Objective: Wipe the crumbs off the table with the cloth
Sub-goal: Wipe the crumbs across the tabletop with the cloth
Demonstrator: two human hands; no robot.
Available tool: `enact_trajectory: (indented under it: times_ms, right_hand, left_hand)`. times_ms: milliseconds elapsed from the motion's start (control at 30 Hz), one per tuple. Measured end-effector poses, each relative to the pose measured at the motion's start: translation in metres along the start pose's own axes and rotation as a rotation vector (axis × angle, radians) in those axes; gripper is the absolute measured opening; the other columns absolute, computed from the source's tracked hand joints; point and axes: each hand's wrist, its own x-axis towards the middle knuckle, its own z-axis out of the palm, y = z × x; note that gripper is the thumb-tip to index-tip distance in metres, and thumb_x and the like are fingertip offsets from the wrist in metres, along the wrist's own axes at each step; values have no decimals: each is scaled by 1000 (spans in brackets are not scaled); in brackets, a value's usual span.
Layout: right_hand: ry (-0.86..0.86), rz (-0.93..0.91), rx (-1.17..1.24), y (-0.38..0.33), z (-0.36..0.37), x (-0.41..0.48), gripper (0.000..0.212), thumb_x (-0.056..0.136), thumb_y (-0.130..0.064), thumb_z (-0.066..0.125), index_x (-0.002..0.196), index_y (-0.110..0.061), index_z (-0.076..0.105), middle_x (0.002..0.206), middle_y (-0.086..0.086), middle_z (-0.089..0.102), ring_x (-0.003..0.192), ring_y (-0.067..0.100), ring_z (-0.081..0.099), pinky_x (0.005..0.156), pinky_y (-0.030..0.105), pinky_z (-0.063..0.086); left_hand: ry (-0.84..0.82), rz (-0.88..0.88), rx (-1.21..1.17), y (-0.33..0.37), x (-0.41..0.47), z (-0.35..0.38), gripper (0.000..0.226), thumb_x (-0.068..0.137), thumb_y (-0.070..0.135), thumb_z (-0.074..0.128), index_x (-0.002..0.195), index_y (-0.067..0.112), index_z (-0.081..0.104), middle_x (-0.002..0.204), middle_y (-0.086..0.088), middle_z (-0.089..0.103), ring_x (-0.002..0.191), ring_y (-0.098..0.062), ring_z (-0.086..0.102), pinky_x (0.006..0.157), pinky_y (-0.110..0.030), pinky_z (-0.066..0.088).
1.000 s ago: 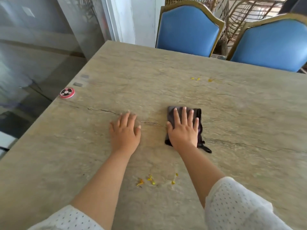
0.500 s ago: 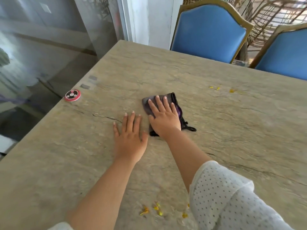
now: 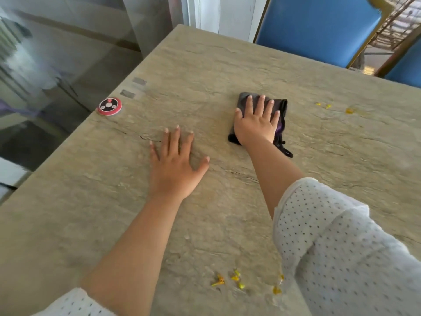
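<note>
A folded dark grey cloth with a purple inner layer lies on the beige stone table. My right hand presses flat on it with straight, spread fingers. My left hand rests flat on the bare table, to the left of the cloth and nearer to me. Several yellow crumbs lie near the front edge between my arms. A second small group of yellow crumbs lies to the right of the cloth, apart from it.
A round red and black call button sits near the table's left edge, with two grey tape patches behind it. Two blue chairs with gold frames stand at the far side. A glass wall runs along the left.
My right hand has slid the cloth to the right and farther from my left hand, closer to the far crumbs. My left hand has stayed flat on the table.
</note>
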Motion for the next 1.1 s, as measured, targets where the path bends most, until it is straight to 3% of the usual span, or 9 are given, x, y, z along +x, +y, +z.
enact_trajectory:
  times_ms: [200,333,433,533,633,733,867,1000,1100]
  right_hand:
    - [-69,-413,-94,-54,9,-6,54,99,-37,12,151,-33,-2,160,-2,-10,147,21,-13,119,43,-6]
    - [-64,-725,-182,-26,10,-33,51,101,-41,15,149,-41,0,160,-9,-5,147,16,-8,120,40,-2]
    - [-35,-562,-142,-12,4,-20,51,100,-44,15,150,-40,2,160,-9,-5,147,16,-8,119,41,-3]
    - [4,-240,-86,-36,7,0,55,99,-43,13,152,-31,1,161,0,-8,147,23,-11,119,45,-6]
    - [-10,-125,-64,-74,12,17,57,99,-42,10,152,-26,-3,160,4,-12,146,27,-14,118,47,-9]
    - [-39,-221,-41,-112,18,31,56,100,-42,10,152,-27,-2,160,3,-12,146,26,-15,118,47,-9]
    - [-68,-563,-97,-152,30,16,53,100,-40,13,151,-33,0,161,-2,-8,147,21,-11,119,43,-5]
    - [-93,-897,-205,-126,27,-5,51,102,-38,19,150,-39,3,160,-9,-4,147,16,-6,119,39,-1]
    - [-81,-739,-172,-87,17,1,51,102,-40,18,150,-39,2,160,-9,-5,147,15,-7,120,38,-2]
  left_hand:
    - [24,-22,-56,-1,2,-2,70,91,54,22,153,21,12,162,0,5,149,-21,1,119,-51,0]
    - [95,-25,-341,-20,6,-10,57,90,29,44,142,6,40,153,-10,32,142,-27,28,117,-46,21]
    - [127,-32,-149,-52,8,-16,60,88,45,41,137,11,46,151,-9,36,140,-29,31,113,-51,25]
    - [9,-143,-43,-76,4,-14,72,89,68,31,149,29,24,161,4,13,148,-21,7,117,-57,6]
    - [8,-140,-5,-74,1,-12,76,87,74,17,152,33,13,162,6,3,149,-20,-2,115,-61,0]
    - [29,-156,3,-72,2,-11,81,84,75,12,152,31,11,162,5,1,149,-20,-3,114,-62,-1]
    - [50,-168,-5,-74,2,-10,85,85,73,13,153,22,3,162,-1,0,149,-19,-1,116,-60,1]
    - [71,-182,-115,-77,1,-14,71,94,50,31,151,11,17,161,-4,9,148,-18,7,119,-53,1]
    - [106,-133,-211,-84,-4,-18,58,95,35,45,145,9,35,157,-8,22,145,-23,19,120,-47,7]
